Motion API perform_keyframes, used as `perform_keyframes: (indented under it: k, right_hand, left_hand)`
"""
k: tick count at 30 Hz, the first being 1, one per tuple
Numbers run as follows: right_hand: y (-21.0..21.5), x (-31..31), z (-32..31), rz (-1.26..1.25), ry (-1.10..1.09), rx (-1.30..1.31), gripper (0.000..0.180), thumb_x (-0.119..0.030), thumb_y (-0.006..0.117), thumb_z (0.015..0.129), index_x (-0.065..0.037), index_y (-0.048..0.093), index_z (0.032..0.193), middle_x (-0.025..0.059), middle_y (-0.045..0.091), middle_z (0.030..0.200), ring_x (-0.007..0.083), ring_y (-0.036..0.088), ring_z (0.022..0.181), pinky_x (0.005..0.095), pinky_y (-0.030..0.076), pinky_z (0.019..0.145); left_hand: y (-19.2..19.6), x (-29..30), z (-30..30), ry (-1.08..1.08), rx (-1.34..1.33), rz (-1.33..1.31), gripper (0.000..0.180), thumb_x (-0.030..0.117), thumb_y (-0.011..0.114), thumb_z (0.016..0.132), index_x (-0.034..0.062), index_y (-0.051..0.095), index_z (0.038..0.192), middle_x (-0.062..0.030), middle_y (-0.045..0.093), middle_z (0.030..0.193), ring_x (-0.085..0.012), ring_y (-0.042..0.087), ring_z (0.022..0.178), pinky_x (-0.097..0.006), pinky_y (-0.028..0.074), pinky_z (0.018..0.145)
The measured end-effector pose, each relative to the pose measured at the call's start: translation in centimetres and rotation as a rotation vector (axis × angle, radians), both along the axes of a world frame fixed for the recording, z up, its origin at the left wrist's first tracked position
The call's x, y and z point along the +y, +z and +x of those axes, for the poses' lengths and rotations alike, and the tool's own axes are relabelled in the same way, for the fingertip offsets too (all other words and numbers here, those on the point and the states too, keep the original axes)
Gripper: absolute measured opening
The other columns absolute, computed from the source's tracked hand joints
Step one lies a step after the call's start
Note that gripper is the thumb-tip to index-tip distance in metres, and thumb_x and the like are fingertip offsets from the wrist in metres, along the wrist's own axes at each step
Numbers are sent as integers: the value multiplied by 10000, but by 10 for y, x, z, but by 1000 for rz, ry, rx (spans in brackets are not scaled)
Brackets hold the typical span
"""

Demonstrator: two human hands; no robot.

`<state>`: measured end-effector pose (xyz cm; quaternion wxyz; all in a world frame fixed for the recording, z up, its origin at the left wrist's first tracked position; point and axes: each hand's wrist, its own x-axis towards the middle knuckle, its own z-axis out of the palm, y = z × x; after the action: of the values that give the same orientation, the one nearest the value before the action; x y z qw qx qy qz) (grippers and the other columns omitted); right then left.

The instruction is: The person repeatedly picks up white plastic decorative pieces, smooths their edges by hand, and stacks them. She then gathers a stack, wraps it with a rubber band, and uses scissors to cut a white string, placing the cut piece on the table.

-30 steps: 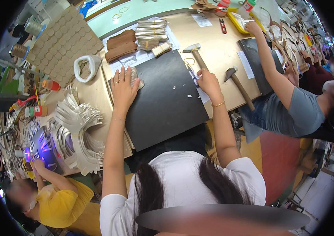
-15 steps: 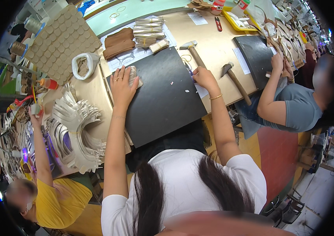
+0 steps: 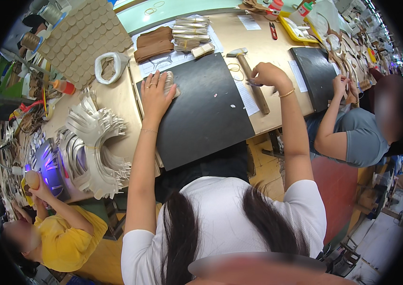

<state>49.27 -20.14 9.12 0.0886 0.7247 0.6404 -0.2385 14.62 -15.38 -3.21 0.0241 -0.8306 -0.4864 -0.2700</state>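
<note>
Surface: long tan workbench [image 3: 116, 102], crowded, running across a workshop with more cluttered benches to the far right. A co-worker in a grey top [image 3: 360, 135] sits at the person's right with a second black board [image 3: 318, 71]; another in a yellow top [image 3: 66, 237] sits at lower left beside a fan of pale curved strips [image 3: 94, 147]. A sheet of tan cardboard discs [image 3: 85, 40] lies at the far left of the bench, and folded brown leather pieces [image 3: 154, 43] lie at its far edge.

Black mat [image 3: 201, 111]: lies flat on the bench in front of the person, long axis running away from the body and tilted slightly to the left; its near corner overhangs the bench edge.

Left hand [image 3: 155, 92]: flat, palm down, fingers spread, on the mat's far left corner, pressing on a small pale bundle [image 3: 169, 81] that shows past the fingers. Not closed around it.

Right hand [image 3: 269, 75]: just off the mat's right edge, fingers curled narrow and pinching a small dark item [image 3: 253, 83]; cannot tell what it is. It rests over the hammer [image 3: 251, 78], whose handle runs toward the person and whose head points away, long axis roughly parallel to the mat's right edge.
</note>
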Motion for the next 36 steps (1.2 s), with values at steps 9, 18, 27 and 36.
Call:
perform_keyframes:
  k: [9,18,27,36]
  right_hand:
    - [-16,-7,14,118,16,-174,191,-196,662,760,-60,722,880,165,693,841,310,677,795,384,529,774]
    - [-86,-19,33,60,143,-387,371,-404,666,795,-62,696,936,204,664,898,398,633,814,471,502,735]
    - [-68,-12,99,-35,195,121,248,-191,644,836,56,630,822,74,603,607,122,562,540,290,434,480]
    - [-44,19,61,206,120,416,293,-291,589,947,-28,461,955,49,532,808,109,502,611,242,400,515]
  left_hand:
    - [-3,2,-2,-40,-49,-22,496,419,555,889,132,557,1292,-135,490,1377,-336,394,1305,-498,269,1078]
    - [8,-16,-11,5,-407,-61,578,363,598,847,125,478,1360,-182,400,1427,-380,304,1351,-517,158,1134]
    - [103,-187,-110,-508,-895,-1054,436,423,588,916,18,612,1075,-75,641,966,-156,589,873,-310,477,775]
    - [10,-412,-316,1059,525,-1551,322,331,589,835,82,712,999,-110,683,997,-268,655,937,-418,525,767]
